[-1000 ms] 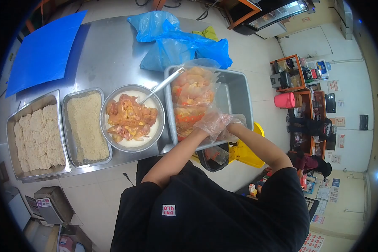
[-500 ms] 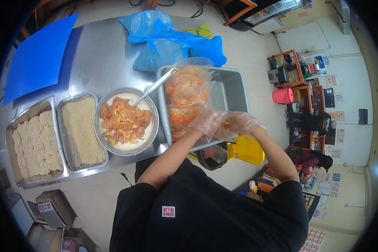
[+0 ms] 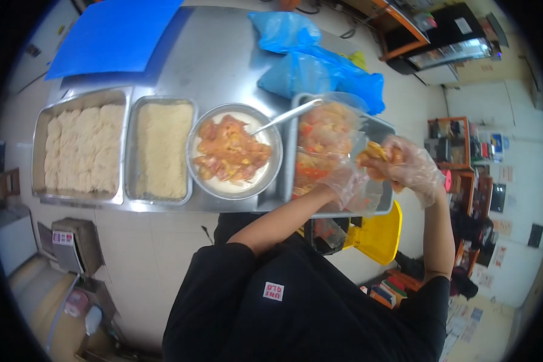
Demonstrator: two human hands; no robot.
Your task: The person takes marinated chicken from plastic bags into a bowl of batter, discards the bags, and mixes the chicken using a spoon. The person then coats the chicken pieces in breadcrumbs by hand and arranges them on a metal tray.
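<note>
"What can you read on yourself?"
"Your black shirt [image 3: 320, 314] has a white square label [image 3: 274, 292] on its chest, with UNIQLO in red."
"And the wall papers [image 3: 504, 227]?"
"Their print is too small for you to read."

The right hand [image 3: 413, 169] is now apart from the left hand [image 3: 346, 184] — they were close together before — and holds meat [image 3: 377, 158] out by the right rim of the tub [image 3: 390, 128].

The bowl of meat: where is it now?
In the head view, the bowl sits on the table left of center, between the narrow tray and gray tub.
</note>
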